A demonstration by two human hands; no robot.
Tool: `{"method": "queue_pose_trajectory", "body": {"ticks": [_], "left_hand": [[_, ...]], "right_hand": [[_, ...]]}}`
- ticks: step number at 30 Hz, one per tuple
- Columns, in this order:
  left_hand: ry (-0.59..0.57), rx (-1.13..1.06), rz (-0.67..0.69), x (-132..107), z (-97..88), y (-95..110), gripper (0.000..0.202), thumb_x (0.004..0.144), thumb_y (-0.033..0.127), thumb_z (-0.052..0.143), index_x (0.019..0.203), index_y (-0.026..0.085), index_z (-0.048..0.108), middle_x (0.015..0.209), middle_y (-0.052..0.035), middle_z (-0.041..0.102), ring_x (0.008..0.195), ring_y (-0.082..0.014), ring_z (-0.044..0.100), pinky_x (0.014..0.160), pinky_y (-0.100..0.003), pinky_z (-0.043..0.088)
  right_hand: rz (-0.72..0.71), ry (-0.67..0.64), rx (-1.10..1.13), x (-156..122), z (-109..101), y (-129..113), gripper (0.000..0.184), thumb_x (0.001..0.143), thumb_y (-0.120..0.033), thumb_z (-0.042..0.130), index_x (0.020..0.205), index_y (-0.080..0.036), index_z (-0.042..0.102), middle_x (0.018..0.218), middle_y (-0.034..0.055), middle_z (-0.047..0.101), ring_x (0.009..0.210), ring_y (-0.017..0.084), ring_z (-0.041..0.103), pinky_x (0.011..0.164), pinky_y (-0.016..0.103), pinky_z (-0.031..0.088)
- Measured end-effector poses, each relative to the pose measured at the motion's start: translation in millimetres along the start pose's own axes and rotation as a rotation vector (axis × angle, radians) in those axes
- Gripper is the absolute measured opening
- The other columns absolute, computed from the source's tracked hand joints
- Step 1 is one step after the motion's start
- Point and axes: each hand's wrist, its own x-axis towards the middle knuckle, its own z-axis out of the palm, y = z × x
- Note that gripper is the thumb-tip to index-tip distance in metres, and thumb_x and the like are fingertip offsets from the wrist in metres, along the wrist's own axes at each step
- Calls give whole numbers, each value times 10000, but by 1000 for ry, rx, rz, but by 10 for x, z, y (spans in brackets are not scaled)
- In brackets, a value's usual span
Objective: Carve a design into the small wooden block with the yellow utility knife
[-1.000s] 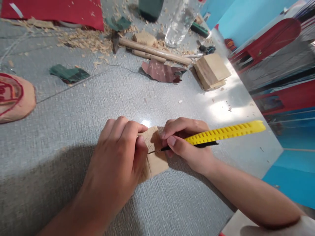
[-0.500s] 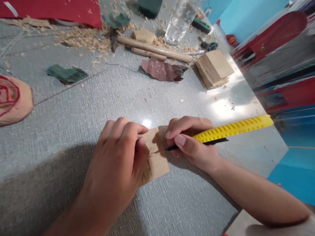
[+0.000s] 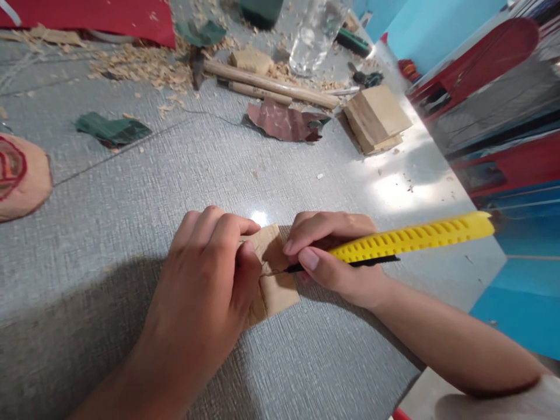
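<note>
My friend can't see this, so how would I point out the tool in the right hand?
On the grey table, find the flat wood piece partly under the left hand. At its edge, the right hand grips a tool. Its ridged, bright yellow body sets it apart from the long wooden handle farther back.

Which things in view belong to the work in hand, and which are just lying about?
In use:
flat wooden piece, under the left hand
yellow tool, in the right hand

Apparently just lying about:
wood blocks
wood shavings
clear bottle
green scraps
reddish-brown scrap
wooden-handled tool
</note>
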Motion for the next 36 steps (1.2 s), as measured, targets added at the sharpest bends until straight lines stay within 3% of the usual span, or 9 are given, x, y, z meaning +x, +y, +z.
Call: {"method": "queue_pose_trajectory", "body": {"ticks": [25,29,33,36], "left_hand": [[57,-4,31,-7,28,-12,138,1005,120,534,1086,218,586,1041,-51,640,984,-263,560,860,-429,449],[74,3,45,-9,35,-13,121,1017,122,525,1078,207,585,1033,-48,630,975,-249,552,863,-421,451],[75,6,48,-16,39,-12,114,1038,138,499,1071,203,587,1029,-45,625,968,-241,542,862,-414,447],[74,4,45,-19,39,-9,123,1052,147,480,1074,200,588,1037,-47,627,978,-241,545,865,-413,448]], "right_hand": [[-33,-1,41,-36,12,36,59,911,-242,839,868,-221,803,726,-4,741,520,84,618,509,205,523],[-101,-16,-32,-39,12,34,72,951,-196,771,882,-215,776,737,-10,723,527,76,614,527,203,520],[-303,-71,-219,-41,25,-22,52,932,-168,742,892,-202,744,772,4,736,606,91,662,566,206,532],[-341,-96,-332,-74,62,-77,68,922,-131,712,915,-198,727,810,9,736,638,93,663,597,213,547]]}}
